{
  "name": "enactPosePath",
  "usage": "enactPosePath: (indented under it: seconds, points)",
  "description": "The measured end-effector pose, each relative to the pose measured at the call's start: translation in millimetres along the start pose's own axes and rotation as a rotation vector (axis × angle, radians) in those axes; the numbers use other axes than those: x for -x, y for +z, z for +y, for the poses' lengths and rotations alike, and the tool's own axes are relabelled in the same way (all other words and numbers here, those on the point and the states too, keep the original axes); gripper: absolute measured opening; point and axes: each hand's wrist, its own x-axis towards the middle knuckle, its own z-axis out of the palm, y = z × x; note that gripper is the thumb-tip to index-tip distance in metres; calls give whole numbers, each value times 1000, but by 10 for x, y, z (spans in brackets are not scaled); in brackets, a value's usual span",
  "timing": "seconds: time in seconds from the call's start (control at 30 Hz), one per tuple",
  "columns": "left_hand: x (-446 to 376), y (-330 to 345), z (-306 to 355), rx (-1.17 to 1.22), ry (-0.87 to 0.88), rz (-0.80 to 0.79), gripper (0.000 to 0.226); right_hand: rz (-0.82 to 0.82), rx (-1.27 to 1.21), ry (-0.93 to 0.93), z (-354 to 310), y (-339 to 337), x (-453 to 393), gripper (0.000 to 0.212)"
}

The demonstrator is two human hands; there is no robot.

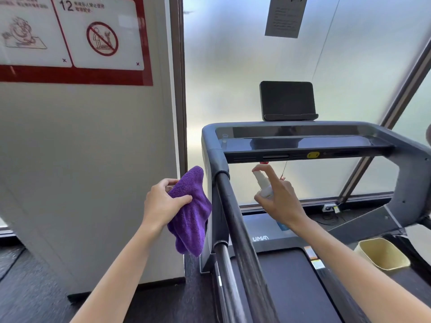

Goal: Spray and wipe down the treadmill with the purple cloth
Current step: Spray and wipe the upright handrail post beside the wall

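The grey treadmill (303,145) fills the right half of the view, its dark left handrail (235,220) running toward me. My left hand (163,203) grips the purple cloth (193,213), which hangs just left of the handrail's upright. My right hand (279,197) holds a small white spray bottle (262,185) over the belt, right of the handrail, with the forefinger on the nozzle top, which faces the handrail. The bottle's lower part is hidden by my palm.
A white pillar (93,159) with a red rules poster (74,38) stands close on the left. A dark tablet screen (288,100) sits on the console. A yellowish bin (382,252) stands right of the belt. Frosted glass lies behind.
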Motion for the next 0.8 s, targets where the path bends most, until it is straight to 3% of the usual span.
enactPosePath:
  seconds: [0.37,0.6,0.8]
  points:
    - [94,42,55,34,18,16,41,-124,-50,19,-87,-268,89,65]
    - [242,46,39,17,11,17,42,-167,-73,6,-8,-388,356,53]
    - [430,72,47,29,7,20,44,-64,10,-25,-27,-302,504,50]
